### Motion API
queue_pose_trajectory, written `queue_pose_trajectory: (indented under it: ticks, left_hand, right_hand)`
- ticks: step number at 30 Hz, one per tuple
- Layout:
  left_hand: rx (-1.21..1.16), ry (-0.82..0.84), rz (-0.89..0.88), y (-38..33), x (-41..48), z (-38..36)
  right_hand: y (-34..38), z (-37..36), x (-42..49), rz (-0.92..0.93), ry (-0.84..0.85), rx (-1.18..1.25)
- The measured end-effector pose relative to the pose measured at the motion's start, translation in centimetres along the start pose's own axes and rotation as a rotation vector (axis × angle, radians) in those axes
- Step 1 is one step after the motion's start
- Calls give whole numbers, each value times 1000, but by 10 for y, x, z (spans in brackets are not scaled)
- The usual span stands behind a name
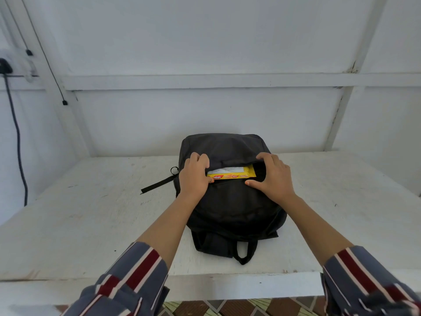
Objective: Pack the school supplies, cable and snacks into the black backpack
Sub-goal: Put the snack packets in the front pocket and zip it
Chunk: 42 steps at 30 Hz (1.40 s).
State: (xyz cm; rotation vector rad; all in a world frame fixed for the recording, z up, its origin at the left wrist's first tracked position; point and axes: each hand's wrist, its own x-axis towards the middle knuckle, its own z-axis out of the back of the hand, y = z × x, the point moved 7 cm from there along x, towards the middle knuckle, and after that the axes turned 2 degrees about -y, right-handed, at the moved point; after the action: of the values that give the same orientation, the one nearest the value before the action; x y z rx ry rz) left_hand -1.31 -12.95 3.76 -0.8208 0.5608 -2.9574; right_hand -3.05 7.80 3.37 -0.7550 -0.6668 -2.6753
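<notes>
Black backpack (232, 208), one only, lies flat in the middle of the white table (91, 224), its top end and single carry loop (245, 254) at 6 o'clock toward the person and its base at 12 o'clock toward the wall. One loose black strap (157, 184) trails off its side at 9 o'clock, ending by a small ring. The front pocket (259, 173) gapes as a slit across the bag, and one yellow snack pack (234, 175) sits in it lengthwise, its lower long edge showing and its upper part tucked under the pocket's flap. The pack reads "nabati" in white on a red oval near its 9 o'clock end; a white panel above carries print too small to read. Two hands work the slit. The left hand (193, 176) is at the 9 o'clock end, its fingers (200, 159) curled over the upper flap and its thumb down at the pack's end, gripping the backpack's fabric there. The right hand (273, 176) is at the 3 o'clock end, fingers (265, 157) bent onto the upper flap and thumb stretched along the lower lip, holding the backpack's pocket spread. Both forearms are bare below two rolled striped sleeves (127, 277). One thick dark cable (19, 144) hangs down the wall at 9 o'clock.
</notes>
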Motion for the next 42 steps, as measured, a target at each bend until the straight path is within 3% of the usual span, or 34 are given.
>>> queue_pose_trajectory:
  ticks: [5, 12, 19, 25, 32, 42]
  left_hand:
    - [-13, -13, -82, -4, -1, 1]
    - [86, 84, -189, -10, 0, -9]
    - [33, 76, -183, -6, -4, -12]
    - [50, 71, -164, -6, -6, -12]
    - [112, 106, -171, -11, -9, -15]
    - [178, 132, -168, -16, -9, -16]
  right_hand:
    - [2, 2, -7, 27, -102, -89]
    - [1, -5, -4, -3, 50, -285]
    - [-4, -10, -4, -62, 136, -281]
    - [-11, -3, -5, 6, 36, -132]
    - [8, 15, -15, 272, -253, -116]
    - [9, 7, -18, 337, -214, -28]
